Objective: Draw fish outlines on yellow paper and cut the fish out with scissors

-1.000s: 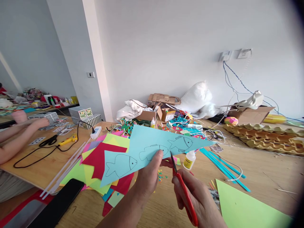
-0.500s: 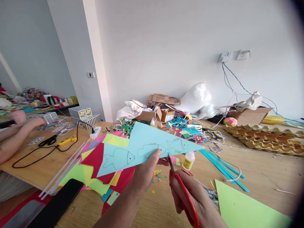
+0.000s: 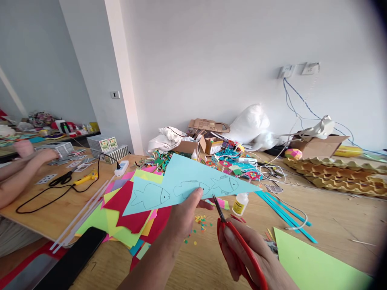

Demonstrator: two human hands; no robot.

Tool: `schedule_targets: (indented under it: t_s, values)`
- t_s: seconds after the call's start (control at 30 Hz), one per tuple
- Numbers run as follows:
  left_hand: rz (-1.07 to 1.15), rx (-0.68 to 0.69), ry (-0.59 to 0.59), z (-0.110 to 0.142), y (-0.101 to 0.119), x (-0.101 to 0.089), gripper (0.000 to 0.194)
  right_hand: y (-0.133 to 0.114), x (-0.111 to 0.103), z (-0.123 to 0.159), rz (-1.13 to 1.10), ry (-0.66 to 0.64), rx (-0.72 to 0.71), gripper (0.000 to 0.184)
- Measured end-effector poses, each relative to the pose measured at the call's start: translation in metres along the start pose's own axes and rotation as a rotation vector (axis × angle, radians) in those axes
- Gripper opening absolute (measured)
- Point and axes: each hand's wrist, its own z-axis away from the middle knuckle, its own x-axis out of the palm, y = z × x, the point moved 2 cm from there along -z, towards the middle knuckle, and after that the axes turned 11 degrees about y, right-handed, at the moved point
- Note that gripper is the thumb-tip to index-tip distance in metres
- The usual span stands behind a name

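Observation:
A light blue sheet of paper (image 3: pixel 181 171) with three fish outlines drawn on it is pinched in my left hand (image 3: pixel 189 209), the thumb on top by the middle fish. My right hand (image 3: pixel 246 245) grips red-handled scissors (image 3: pixel 223 217), their dark blades pointing up toward the sheet's lower edge just right of my left thumb. Whether the tips touch the paper I cannot tell. Behind the scissors stands a small glue bottle (image 3: pixel 240 204) with a yellow label. Small coloured paper bits (image 3: pixel 202 222) lie on the table below my hands.
Coloured paper sheets (image 3: pixel 130 205) are piled at left, near a black phone (image 3: pixel 75 255). Blue strips (image 3: pixel 286 215) and a green sheet (image 3: pixel 314 257) lie at right. Egg trays (image 3: pixel 332 177) and craft clutter fill the back. A co-worker's arms (image 3: pixel 27 173) rest near playing cards at far left.
The blue sheet has shifted slightly left and tilted flatter, with my left hand along with it. The scissors have moved slightly; their handles now look more spread.

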Motion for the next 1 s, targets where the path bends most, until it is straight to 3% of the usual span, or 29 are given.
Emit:
schedule_targets:
  t_s: [0.17,0.73,1.0]
  values:
    - [0.058,-0.058,0.023,0.001,0.001,0.001,0.036,0.001,-0.001,-0.001,-0.023,0.01,-0.026,0.062]
    - [0.1,-0.136,-0.023,0.002,-0.001,0.001,0.026,0.011,-0.001,-0.006,-0.016,0.016,0.028,0.054]
    - [0.106,-0.133,-0.06,0.003,0.001,0.001,0.025,0.009,0.0,-0.007,0.054,0.048,-0.032,0.045]
